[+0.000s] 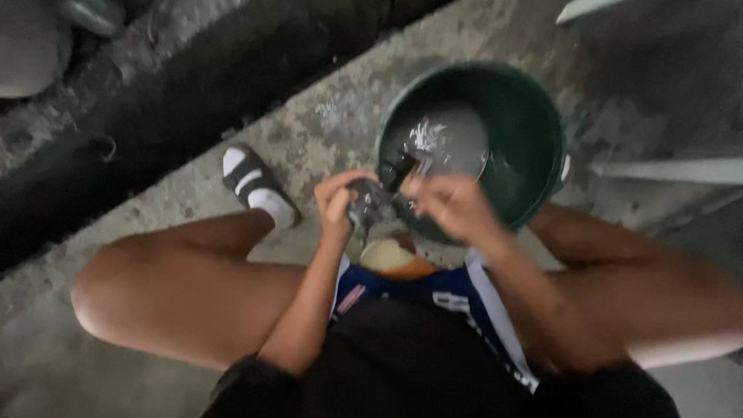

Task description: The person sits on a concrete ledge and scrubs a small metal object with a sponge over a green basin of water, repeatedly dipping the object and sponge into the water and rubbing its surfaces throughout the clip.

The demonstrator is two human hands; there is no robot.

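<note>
The green bucket [534,116] at one o'clock holds water; both hands, left hand [338,203] and right hand [453,205], curl tight around a small dark thing [371,203] at its near rim.

The view is dim and soft all over, with muted, greyish colour and no strong light source in sight. What light there is falls from above, brightest on the water [445,139] inside the green bucket [542,108], where a patch of white glare shows. Both hands, the left hand [338,203] and the right hand [453,205], are smeared by motion blur (the small dark thing between them cannot be made out). A deep shadow band runs diagonally across the concrete floor [325,131] at upper left. The edges look stretched and hazy, and the bare knees are slightly overexposed.
</note>
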